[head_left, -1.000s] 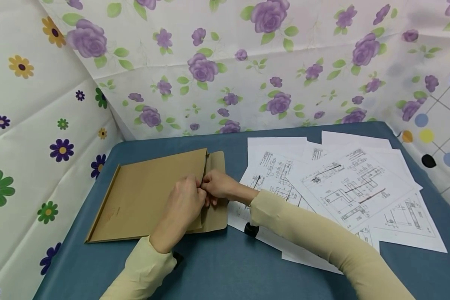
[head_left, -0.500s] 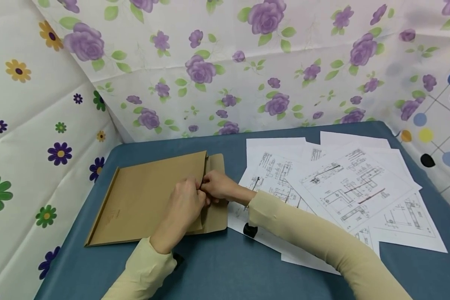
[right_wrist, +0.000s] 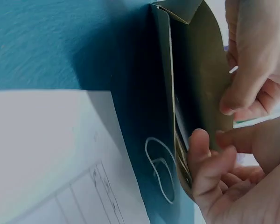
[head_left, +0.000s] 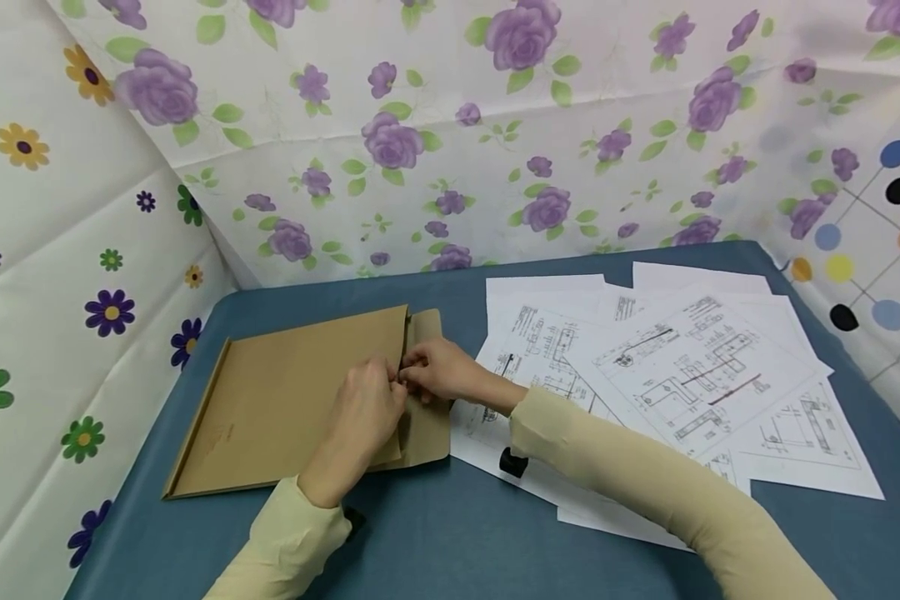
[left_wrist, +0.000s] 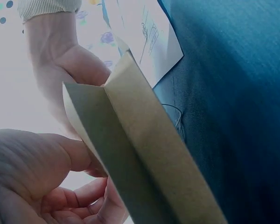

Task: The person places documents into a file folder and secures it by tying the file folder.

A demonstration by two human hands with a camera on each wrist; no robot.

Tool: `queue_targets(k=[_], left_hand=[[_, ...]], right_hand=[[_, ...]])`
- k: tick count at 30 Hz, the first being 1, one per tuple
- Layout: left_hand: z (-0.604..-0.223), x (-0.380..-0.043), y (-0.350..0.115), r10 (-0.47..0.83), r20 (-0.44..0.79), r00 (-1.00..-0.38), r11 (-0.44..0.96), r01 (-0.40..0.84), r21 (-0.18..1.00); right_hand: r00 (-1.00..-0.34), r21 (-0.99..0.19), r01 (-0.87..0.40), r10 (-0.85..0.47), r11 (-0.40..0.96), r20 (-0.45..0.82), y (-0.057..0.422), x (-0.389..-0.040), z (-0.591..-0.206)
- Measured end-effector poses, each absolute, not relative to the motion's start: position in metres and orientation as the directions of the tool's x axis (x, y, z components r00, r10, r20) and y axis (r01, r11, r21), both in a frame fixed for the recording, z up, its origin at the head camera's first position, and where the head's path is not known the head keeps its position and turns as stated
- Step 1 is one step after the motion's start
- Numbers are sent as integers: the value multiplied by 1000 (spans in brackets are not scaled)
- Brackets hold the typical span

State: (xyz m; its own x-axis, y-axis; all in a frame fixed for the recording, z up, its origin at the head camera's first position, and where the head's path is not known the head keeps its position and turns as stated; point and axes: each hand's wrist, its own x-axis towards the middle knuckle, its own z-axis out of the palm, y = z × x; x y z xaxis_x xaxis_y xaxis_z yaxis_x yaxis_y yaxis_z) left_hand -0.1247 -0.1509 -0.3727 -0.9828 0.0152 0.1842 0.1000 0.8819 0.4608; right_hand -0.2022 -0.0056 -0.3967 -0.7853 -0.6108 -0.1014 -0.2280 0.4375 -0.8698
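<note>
A brown kraft-paper document envelope (head_left: 292,400) lies on the table at the left, its mouth turned right and its flap (head_left: 429,433) folded out. My left hand (head_left: 363,408) pinches the upper panel's edge between thumb and fingers. Just beside it, my right hand (head_left: 442,371) has curled fingers at the same edge, partly inside the mouth. The right wrist view looks into the gaping envelope (right_wrist: 207,70), where paper edges show near the right fingertips. A loop of pale string (right_wrist: 154,161) hangs by the flap. Some fingertips are hidden in the head view.
Several white sheets with technical drawings (head_left: 705,375) overlap on the right half of the blue tablecloth (head_left: 450,533). The right forearm passes over them. Flowered cloth (head_left: 450,167) hangs behind and at the sides.
The head view has turned slightly, so everything sits a little further left. Both hands stay at the envelope's mouth, with only small movements of the right fingers.
</note>
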Motion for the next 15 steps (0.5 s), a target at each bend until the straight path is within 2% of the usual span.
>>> queue_targets(k=[7,15], left_hand=[[-376,-124,-151,11,196,-981,882,102,460],[-376,-125,-149,3,196,-981,886,93,454]], right_hand=[[-779,-857,-299,-626,419,-34,16,-203,-396],[-795,-745,-443,-603,499,68,50,-197,-395]])
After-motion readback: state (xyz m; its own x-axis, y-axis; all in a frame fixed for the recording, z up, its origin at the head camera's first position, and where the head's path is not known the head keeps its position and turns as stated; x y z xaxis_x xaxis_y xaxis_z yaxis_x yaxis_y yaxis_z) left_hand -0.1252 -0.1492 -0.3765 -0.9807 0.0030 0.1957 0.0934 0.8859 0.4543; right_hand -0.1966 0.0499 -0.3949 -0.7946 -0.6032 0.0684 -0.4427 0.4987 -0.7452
